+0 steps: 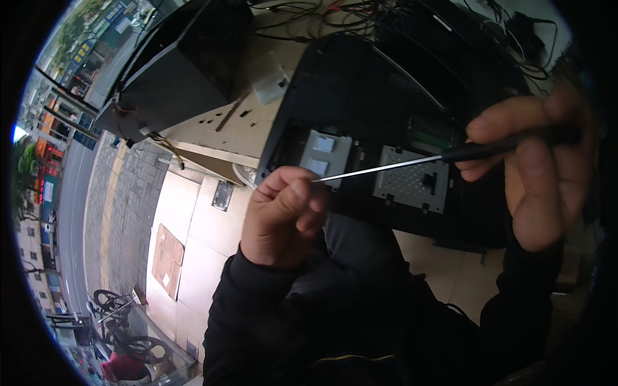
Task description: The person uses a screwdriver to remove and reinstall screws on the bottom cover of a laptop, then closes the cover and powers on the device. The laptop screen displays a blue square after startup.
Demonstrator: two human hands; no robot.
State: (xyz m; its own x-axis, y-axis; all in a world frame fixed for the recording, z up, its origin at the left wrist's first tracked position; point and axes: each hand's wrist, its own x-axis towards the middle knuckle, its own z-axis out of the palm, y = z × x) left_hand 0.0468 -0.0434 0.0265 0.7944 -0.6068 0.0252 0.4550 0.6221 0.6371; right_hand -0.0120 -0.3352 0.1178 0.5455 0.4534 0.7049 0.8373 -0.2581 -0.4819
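Observation:
Across the middle runs a screwdriver (386,167) with a thin bright shaft and a black handle. My right hand (544,167) is closed around its handle. At the other end my left hand (283,212) pinches the tip between thumb and fingers; whether a small screw is in there too is hidden. Both hands are above a black laptop (347,83) lying underside up, its bays uncovered. A perforated metal drive bracket (405,190) shows below the shaft. Near my left fingertips lies a metal plate (338,154) with two pale squares. A green board (431,136) sits in another bay.
Left of the laptop, small dark screws (209,120) and a clear plastic bag (267,80) lie on the wooden bench (238,138). A dark box-like case (174,83) with loose wires stands at the far left. Cables (315,22) tangle along the back.

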